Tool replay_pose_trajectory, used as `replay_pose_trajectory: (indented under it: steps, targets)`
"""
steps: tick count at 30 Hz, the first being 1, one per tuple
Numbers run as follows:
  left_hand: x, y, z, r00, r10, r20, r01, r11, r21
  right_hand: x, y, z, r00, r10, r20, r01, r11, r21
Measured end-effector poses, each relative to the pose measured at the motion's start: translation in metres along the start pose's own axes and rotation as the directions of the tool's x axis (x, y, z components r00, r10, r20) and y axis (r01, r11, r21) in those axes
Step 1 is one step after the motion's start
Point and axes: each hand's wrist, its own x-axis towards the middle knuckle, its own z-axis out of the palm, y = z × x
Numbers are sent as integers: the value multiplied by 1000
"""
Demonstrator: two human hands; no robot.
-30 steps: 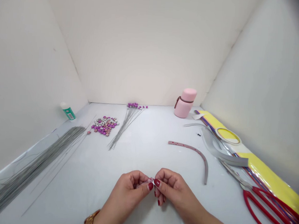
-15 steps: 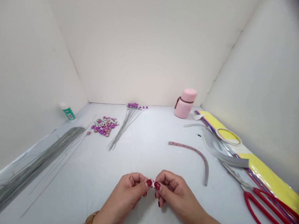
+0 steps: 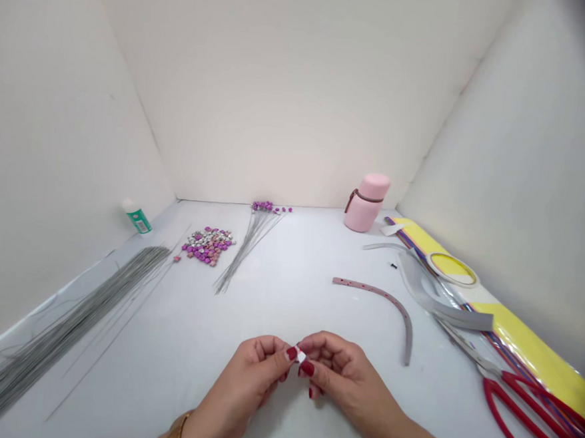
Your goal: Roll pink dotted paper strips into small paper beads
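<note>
Low in the middle of the head view, my left hand and my right hand meet fingertip to fingertip. Between them is a small white piece, too small to make out fully. My left thumb and forefinger pinch its left side, and my right thumb and forefinger close on its right side. Beyond my right hand lies a curved pink strip with dark red spots. Folded fingers hide whatever else the hands may hold.
At left are a bundle of grey wires, a glue stick and a pile of small star shapes. Wires with purple tips lie behind. At right are a pink flask, tape roll, red-handled scissors and yellow sheets.
More of the white piece now shows between my fingertips. My right forefinger and thumb have spread slightly around it. The whole view has shifted a little.
</note>
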Motion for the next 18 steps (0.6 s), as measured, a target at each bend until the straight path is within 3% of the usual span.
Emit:
replay_pose_trajectory:
  steps: [7, 14, 18]
  targets:
    - [0, 1, 3, 999, -23, -25, 25, 998, 59, 0, 4, 0, 999, 13, -38, -15, 1000, -28]
    - [3, -3, -2, 977, 213, -27, -198, 943, 266, 0, 0, 1, 999, 49, 0, -49, 999, -18]
    - [5, -4, -5, 969, 244, -34, -218, 914, 342, 0, -1, 0, 998, 51, 33, -50, 998, -28]
